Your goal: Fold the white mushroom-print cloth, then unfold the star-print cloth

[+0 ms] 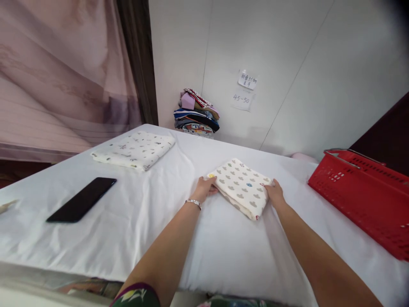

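Observation:
A folded white cloth with grey cloud-like prints and a few coloured motifs [241,185] lies over the table's white cover. My left hand [206,189] grips its left corner, thumb on top and fingers partly under the edge; a silver bracelet circles that wrist. At the opposite corner my right hand [275,193] pinches the cloth between thumb and fingers. Further left lies another folded white cloth with small dark prints [136,149], apart from both hands.
A black phone [82,200] rests on the white-covered table [153,221] at left. On the right stands a red plastic basket [361,196]. Against the wall is a stack of folded clothes [196,113], near paper notes [244,91]. A pink curtain [64,76] hangs at left.

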A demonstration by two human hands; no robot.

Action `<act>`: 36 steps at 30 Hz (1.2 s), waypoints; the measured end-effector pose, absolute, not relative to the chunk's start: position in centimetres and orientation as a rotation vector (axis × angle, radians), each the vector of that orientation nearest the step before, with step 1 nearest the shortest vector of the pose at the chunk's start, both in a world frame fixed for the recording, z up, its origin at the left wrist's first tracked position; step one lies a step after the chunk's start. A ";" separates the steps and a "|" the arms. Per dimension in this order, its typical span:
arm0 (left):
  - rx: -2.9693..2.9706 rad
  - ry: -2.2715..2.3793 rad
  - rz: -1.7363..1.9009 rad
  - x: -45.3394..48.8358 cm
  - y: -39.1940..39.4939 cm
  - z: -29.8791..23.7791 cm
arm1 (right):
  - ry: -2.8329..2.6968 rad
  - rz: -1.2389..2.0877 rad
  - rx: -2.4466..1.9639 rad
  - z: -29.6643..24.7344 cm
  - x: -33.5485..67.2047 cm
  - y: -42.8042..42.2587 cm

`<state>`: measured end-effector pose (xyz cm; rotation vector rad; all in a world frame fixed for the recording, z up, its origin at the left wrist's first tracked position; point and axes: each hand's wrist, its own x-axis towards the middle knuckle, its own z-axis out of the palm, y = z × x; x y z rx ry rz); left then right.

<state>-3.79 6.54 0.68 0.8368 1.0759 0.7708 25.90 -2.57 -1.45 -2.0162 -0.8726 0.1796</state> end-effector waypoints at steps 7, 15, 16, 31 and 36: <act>0.868 1.114 0.773 -3.5 7.4 -0.1 | -1.276 0.132 -2.058 -1.7 19.2 -6.2; 0.976 1.125 0.730 -3.6 7.5 -0.2 | -2.145 -0.049 -1.996 -0.7 14.4 -9.4; 0.992 1.133 0.731 -3.6 7.5 -0.1 | -2.150 -0.110 -2.005 -0.8 14.5 -9.4; 1.644 1.358 0.658 -5.7 3.5 0.7 | -2.185 -0.417 -1.781 -1.0 19.7 -12.8; 1.796 1.392 0.682 -6.3 2.0 1.3 | -2.195 -0.408 -1.756 -2.3 20.1 -13.8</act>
